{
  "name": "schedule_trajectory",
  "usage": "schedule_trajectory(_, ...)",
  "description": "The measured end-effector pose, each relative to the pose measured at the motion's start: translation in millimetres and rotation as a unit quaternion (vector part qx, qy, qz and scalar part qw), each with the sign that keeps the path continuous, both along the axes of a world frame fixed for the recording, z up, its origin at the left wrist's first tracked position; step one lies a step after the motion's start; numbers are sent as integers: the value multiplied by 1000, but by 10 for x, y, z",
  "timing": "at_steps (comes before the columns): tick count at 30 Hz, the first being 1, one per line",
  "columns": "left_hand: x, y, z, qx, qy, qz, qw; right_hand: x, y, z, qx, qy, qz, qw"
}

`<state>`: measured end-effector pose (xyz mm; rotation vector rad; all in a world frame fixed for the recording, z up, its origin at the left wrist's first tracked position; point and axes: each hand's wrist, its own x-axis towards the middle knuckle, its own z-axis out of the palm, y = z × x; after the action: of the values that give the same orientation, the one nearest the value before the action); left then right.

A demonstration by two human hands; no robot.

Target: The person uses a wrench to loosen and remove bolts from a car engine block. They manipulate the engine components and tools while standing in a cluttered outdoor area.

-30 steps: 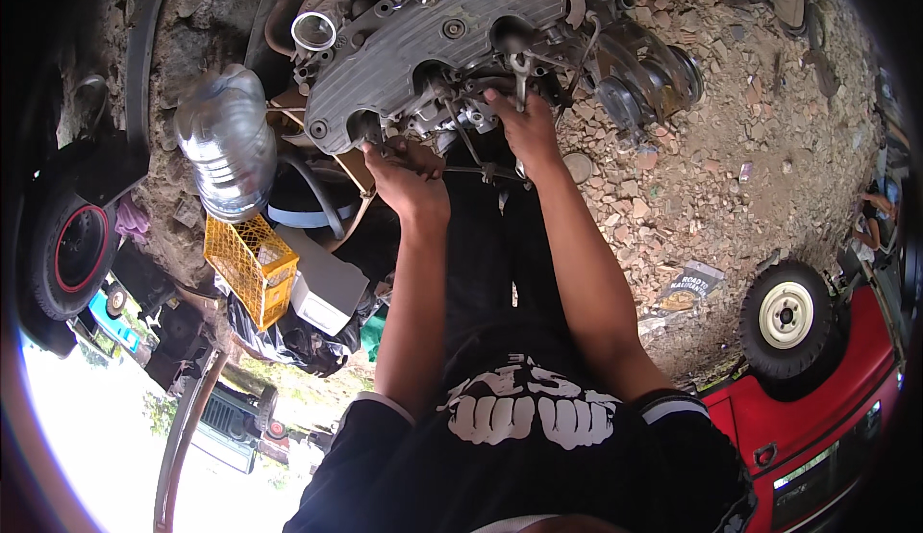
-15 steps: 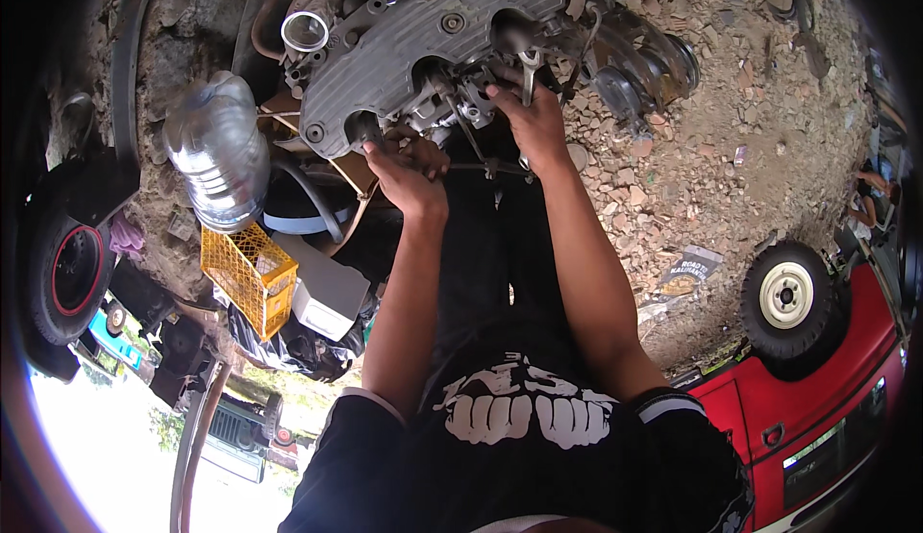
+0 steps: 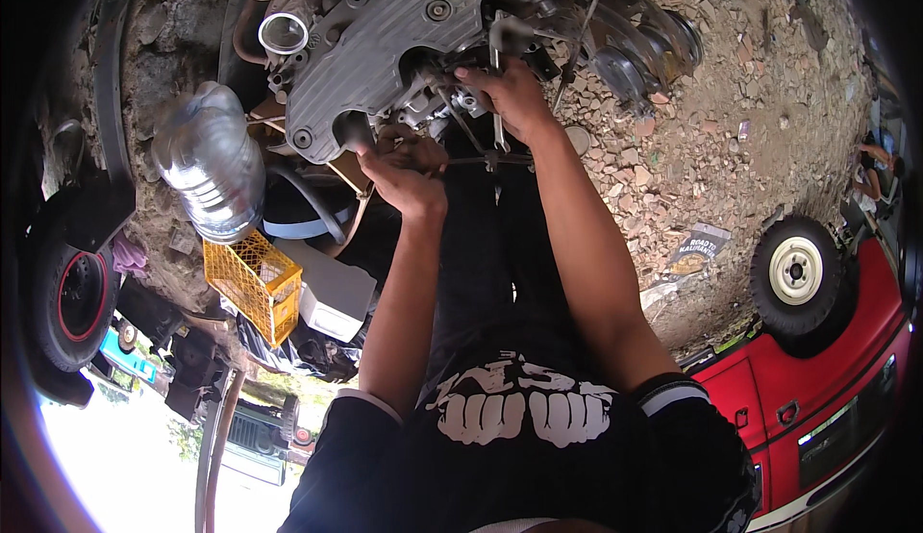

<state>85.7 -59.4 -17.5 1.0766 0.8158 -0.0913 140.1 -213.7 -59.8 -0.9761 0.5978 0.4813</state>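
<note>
A grimy engine with a ribbed grey cover [image 3: 385, 62] lies on stony ground in front of me. My right hand [image 3: 514, 96] reaches into a recess in its lower edge, closed around a slim upright metal tool [image 3: 496, 134]. My left hand [image 3: 404, 173] is curled into a fist just below the cover, next to a dark round stub [image 3: 351, 132], and grips a thin metal rod [image 3: 471, 159] that runs across toward my right wrist. Both forearms stretch up from my black printed shirt. The fingertips of both hands are partly hidden among the engine parts.
A clear plastic bottle [image 3: 207, 163] and a yellow crate [image 3: 255, 283] stand at the left, with a red-rimmed tyre [image 3: 72, 297] beyond. A red vehicle [image 3: 817, 408] and a small white wheel [image 3: 793, 269] are at the right. Loose stones [image 3: 692, 148] cover the ground.
Both hands have stayed at the engine's lower edge, the right one shifting slightly deeper into the recess. The whole view has drifted a little.
</note>
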Motion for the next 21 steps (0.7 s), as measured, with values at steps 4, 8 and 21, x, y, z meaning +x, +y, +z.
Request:
schedule_trajectory(4,-3,-6,-10,-2,19,13,1000,5,100,-289,-122,-26,37,991)
schedule_trajectory(8,-19,19,-35,-5,-12,-3,1000,-1,72,-214,-181,-53,85,978)
schedule_trajectory(21,5,-11,25,-14,-4,-5,1000,-30,240,-102,-85,49,-34,995)
